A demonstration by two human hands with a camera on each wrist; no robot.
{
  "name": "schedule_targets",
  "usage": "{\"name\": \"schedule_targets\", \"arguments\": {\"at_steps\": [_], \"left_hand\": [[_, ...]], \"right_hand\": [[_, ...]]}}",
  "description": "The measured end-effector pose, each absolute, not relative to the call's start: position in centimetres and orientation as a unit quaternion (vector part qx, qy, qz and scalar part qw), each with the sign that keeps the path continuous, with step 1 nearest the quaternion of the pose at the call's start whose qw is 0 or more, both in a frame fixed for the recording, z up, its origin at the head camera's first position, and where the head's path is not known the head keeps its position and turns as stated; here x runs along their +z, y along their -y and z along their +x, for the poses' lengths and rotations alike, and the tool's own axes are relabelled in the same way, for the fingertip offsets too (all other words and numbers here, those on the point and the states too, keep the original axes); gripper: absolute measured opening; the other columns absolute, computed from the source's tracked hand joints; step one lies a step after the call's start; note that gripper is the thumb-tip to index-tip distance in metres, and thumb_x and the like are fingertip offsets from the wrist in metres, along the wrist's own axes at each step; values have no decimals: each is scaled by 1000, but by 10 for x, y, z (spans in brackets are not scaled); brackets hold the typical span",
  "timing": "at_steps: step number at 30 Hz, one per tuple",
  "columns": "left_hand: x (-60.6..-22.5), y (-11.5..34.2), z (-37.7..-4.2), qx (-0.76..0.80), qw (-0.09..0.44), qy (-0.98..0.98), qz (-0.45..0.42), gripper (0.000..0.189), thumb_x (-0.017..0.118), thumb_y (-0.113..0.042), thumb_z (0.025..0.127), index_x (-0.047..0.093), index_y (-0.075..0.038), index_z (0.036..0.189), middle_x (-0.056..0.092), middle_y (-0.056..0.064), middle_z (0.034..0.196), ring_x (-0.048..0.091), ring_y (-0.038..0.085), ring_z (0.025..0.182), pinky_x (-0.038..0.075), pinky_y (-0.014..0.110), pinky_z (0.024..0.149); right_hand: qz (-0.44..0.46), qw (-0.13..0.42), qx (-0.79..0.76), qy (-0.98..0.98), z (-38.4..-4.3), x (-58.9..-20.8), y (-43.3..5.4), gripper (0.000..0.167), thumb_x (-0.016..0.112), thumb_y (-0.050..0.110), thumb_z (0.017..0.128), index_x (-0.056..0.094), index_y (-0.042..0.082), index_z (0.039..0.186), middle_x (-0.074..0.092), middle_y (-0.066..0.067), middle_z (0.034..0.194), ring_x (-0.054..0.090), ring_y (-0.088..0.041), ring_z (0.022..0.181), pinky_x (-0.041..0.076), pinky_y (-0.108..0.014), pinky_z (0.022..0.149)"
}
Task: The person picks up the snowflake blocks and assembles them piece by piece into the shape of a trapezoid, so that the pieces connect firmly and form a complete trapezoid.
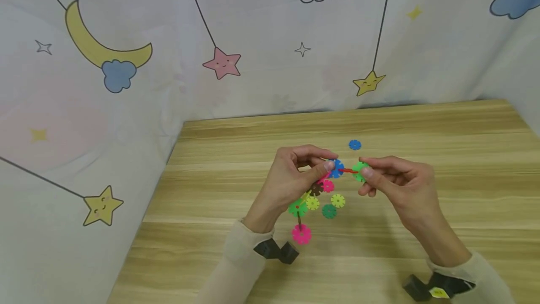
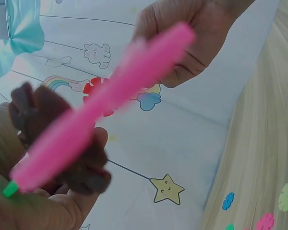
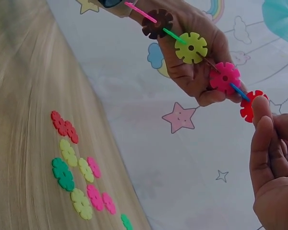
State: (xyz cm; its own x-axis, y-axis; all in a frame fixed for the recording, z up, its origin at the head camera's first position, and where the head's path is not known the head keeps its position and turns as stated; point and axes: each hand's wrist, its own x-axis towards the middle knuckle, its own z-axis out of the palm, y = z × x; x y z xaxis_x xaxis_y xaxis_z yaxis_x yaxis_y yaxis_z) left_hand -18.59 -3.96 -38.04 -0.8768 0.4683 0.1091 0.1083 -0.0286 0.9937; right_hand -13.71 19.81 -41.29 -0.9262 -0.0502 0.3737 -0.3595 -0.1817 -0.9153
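A chain of slotted snowflake discs hangs from my left hand point(image 1: 291, 177), whose thumb and fingers pinch a blue disc point(image 1: 336, 168) near its upper end. A red disc point(image 1: 348, 171), edge-on in the head view, bridges from it to a green disc point(image 1: 361, 171), which my right hand point(image 1: 407, 186) pinches between thumb and fingers. Lower on the chain are a brown disc point(image 1: 315, 188), another green disc point(image 1: 297, 207) and a pink disc point(image 1: 301, 234) at the bottom end. In the right wrist view, the red disc point(image 3: 248, 111) sits right at my right fingertips.
Loose discs lie on the wooden table point(image 1: 211, 172): a blue one point(image 1: 355, 144) further back, yellow point(image 1: 338, 201) and teal point(image 1: 329, 211) ones below my hands, and red ones point(image 3: 63, 126). A patterned cloth point(image 1: 261, 27) stands behind the table's back edge.
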Motion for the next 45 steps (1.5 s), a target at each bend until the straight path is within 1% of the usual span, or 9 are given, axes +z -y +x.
{"name": "schedule_targets", "arguments": {"at_steps": [7, 12, 17, 21, 25, 31, 35, 39, 45], "left_hand": [[-379, 44, -188, 698, 134, -675, 198, 18, 73, -5, 101, 77, 2, 117, 73, -1, 82, 63, 10, 67, 58, 24, 57], [-376, 47, -189, 684, 134, -688, 201, 18, 73, -9, 101, 77, -2, 118, 75, -4, 90, 68, 12, 76, 59, 23, 66], [-375, 50, -189, 666, 151, -701, 209, 19, 73, -13, 102, 75, -7, 120, 78, 10, 103, 75, 13, 87, 63, 29, 80], [-377, 47, -188, 651, 174, -706, 220, 21, 73, -17, 103, 75, -8, 122, 78, 21, 112, 77, 12, 95, 63, 30, 88], [-378, 44, -186, 637, 181, -715, 225, 22, 75, -20, 102, 76, -9, 121, 77, 18, 110, 76, 13, 90, 62, 28, 84], [-378, 43, -186, 631, 191, -719, 218, 21, 75, -19, 101, 77, -9, 119, 77, 11, 105, 79, 26, 85, 63, 27, 79], [-379, 44, -187, 628, 193, -722, 216, 19, 74, -17, 102, 78, -7, 117, 77, 12, 103, 77, 16, 79, 61, 25, 76], [-379, 48, -190, 630, 179, -726, 211, 17, 74, -14, 101, 78, -4, 115, 78, 16, 102, 75, 9, 79, 61, 24, 76], [-378, 53, -191, 630, 173, -727, 211, 17, 74, -14, 101, 78, -4, 114, 78, 14, 99, 74, 9, 79, 61, 24, 76]], "right_hand": [[188, 104, 738, 640, -143, -405, -197, 29, 62, -18, 99, 69, -15, 127, 83, 0, 97, 82, -15, 74, 65, -25, 69], [180, 86, 737, 645, -147, -396, -197, 26, 63, -15, 99, 66, -13, 125, 79, -3, 86, 80, -15, 71, 64, -25, 67], [163, 69, 738, 651, -146, -393, -194, 15, 68, -13, 98, 67, -9, 112, 77, -4, 79, 78, -18, 64, 62, -26, 62], [152, 56, 736, 658, -145, -394, -189, 12, 70, -10, 98, 67, -8, 109, 77, -4, 76, 78, -19, 61, 62, -26, 61], [147, 50, 735, 660, -145, -397, -184, 10, 70, -9, 98, 68, -5, 106, 79, -3, 77, 78, -19, 61, 61, -26, 60], [147, 50, 728, 668, -145, -400, -178, 7, 70, -7, 99, 68, -3, 104, 79, -5, 77, 78, -18, 62, 62, -26, 60], [153, 51, 720, 675, -146, -403, -177, 4, 66, -4, 103, 68, -4, 106, 80, -4, 78, 79, -18, 64, 62, -27, 61], [168, 49, 711, 681, -154, -417, -183, 10, 59, -1, 108, 67, -7, 109, 79, -3, 82, 78, -18, 67, 63, -28, 62], [129, -25, 693, 709, -169, -465, -196, 10, 64, 4, 107, 68, -1, 114, 79, -2, 94, 79, -13, 78, 64, -27, 72]]}}
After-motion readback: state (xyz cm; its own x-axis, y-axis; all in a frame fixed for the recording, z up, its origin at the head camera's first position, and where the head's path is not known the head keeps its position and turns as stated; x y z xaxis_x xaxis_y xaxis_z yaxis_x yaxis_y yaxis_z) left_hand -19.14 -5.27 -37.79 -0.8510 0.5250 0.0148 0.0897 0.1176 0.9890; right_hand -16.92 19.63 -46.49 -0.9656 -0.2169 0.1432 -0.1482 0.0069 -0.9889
